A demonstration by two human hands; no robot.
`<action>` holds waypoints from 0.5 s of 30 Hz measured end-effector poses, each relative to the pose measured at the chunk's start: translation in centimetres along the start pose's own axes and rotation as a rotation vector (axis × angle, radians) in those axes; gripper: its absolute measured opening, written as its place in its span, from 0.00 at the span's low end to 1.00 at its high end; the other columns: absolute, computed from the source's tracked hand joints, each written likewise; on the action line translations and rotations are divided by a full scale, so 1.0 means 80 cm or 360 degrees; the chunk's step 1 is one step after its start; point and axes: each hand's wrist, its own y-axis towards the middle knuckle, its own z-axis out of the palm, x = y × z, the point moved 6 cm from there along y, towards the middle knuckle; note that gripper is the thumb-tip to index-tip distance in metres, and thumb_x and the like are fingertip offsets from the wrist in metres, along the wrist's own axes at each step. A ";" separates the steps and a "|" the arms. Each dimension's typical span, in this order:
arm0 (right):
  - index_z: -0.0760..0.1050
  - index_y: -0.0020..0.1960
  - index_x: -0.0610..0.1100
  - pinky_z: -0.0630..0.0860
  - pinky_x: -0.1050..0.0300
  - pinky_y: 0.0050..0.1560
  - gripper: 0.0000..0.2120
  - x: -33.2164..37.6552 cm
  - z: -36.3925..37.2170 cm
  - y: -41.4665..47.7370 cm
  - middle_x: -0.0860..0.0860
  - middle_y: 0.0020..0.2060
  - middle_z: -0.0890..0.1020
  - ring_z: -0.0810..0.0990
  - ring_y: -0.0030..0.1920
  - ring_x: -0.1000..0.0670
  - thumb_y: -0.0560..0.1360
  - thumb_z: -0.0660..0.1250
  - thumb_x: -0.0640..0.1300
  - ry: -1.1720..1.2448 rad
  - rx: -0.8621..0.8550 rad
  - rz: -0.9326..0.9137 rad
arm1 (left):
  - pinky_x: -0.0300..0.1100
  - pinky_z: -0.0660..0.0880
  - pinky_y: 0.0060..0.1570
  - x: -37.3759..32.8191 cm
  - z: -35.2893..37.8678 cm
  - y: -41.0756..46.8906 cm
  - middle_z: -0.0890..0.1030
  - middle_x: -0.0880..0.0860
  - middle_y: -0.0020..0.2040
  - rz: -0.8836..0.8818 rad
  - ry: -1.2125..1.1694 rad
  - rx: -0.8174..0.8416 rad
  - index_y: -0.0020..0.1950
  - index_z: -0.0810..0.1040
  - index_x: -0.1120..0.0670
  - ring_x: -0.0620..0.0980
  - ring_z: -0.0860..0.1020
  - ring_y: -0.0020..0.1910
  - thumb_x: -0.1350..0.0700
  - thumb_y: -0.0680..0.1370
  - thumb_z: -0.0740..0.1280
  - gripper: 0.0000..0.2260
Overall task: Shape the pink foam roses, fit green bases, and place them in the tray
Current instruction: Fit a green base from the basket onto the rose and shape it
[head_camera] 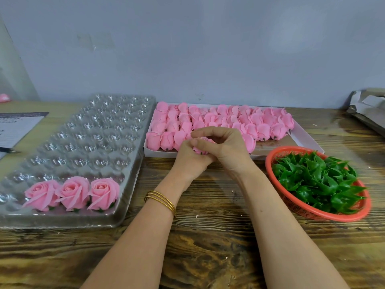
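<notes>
Currently: both hands closing on one pink rose

Nothing is reading clearly: a printed sheet (14,126) is lying at the far left edge, its dark header band and lines of writing too blurred to make out, and a pen (9,150) is resting across it.

Everything is sitting on a dark-grained wooden table (208,236) that is butting against a plain grey-blue wall (187,49). Crumpled grey wrapping (368,109) is lying at the far right.

A clear plastic tray (87,130) of round cups is stretching along the left side, and three finished roses (71,192), opened out with green showing beneath them, are sitting side by side in its nearest row. A shallow white box (302,140) is lying just right of the tray, and rows of closed pink buds (229,119) are filling most of it. A red mesh basket (312,211) is standing near the right, just in front of the box, and a heap of green bases (316,180) is filling it.

Over the near edge of the box, the left hand (191,159) and the right hand (227,149) are meeting around a single pink foam rose (201,146). The left one is cupping it from below with curled fingers; the right one is curling its fingers over the top, fingertips gathering at the petals. Gold bangles (160,200) are circling the left wrist
</notes>
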 end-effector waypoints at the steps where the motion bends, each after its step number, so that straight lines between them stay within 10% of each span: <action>1: 0.86 0.41 0.51 0.79 0.57 0.55 0.08 0.000 0.000 0.000 0.51 0.43 0.86 0.84 0.50 0.50 0.67 0.76 0.39 -0.0007 0.0005 -0.0003 | 0.27 0.66 0.25 0.001 0.000 0.001 0.75 0.43 0.23 -0.0007 0.0001 -0.0005 0.40 0.80 0.57 0.36 0.72 0.23 0.69 0.73 0.69 0.08; 15: 0.85 0.44 0.50 0.77 0.64 0.52 0.10 -0.003 0.005 -0.002 0.52 0.44 0.86 0.83 0.52 0.54 0.70 0.75 0.35 0.0057 0.0020 0.0047 | 0.33 0.72 0.27 0.000 -0.003 -0.001 0.78 0.48 0.27 -0.0058 0.0066 -0.0148 0.36 0.80 0.58 0.41 0.76 0.28 0.62 0.68 0.68 0.02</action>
